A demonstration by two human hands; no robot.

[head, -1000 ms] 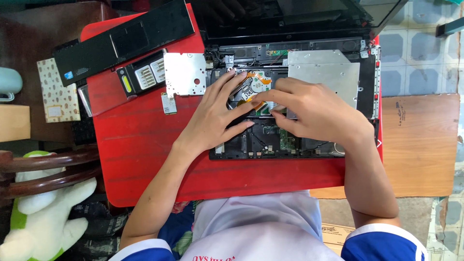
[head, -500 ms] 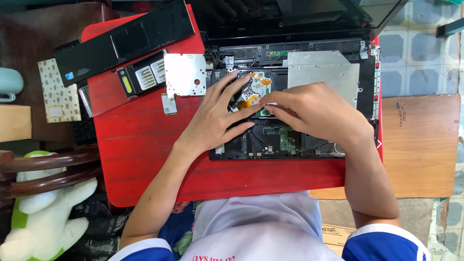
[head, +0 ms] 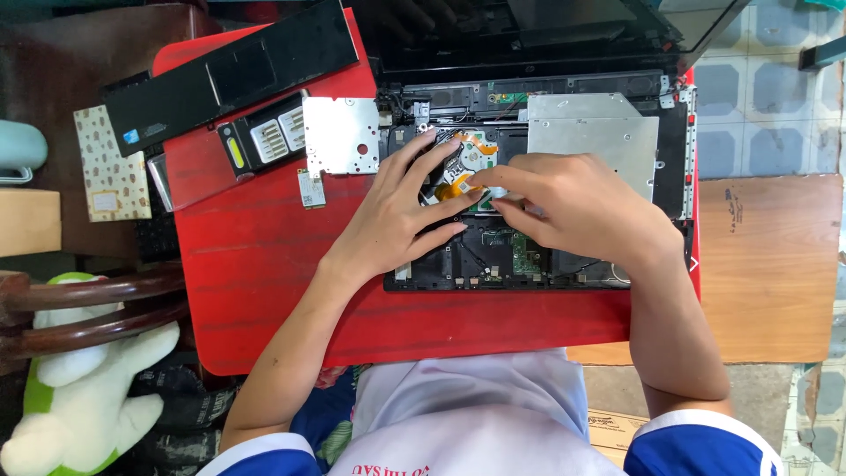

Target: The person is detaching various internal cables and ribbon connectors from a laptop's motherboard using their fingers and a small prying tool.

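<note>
Both hands sit inside the opened laptop base [head: 538, 176] on the red table [head: 264, 264]. Right hand [head: 582, 211] pinches the orange ribbon cable [head: 458, 187], which runs leftward from its fingertips. Left hand [head: 397, 211] lies open, fingers spread, just beside the cable and about as near.

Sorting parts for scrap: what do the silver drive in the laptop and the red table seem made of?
Silver drive: probably sheet metal, matte grey with stamped edges. Red table: looks like glossy moulded plastic with rounded corners and soft reflections, though painted wood can't be excluded.
</note>
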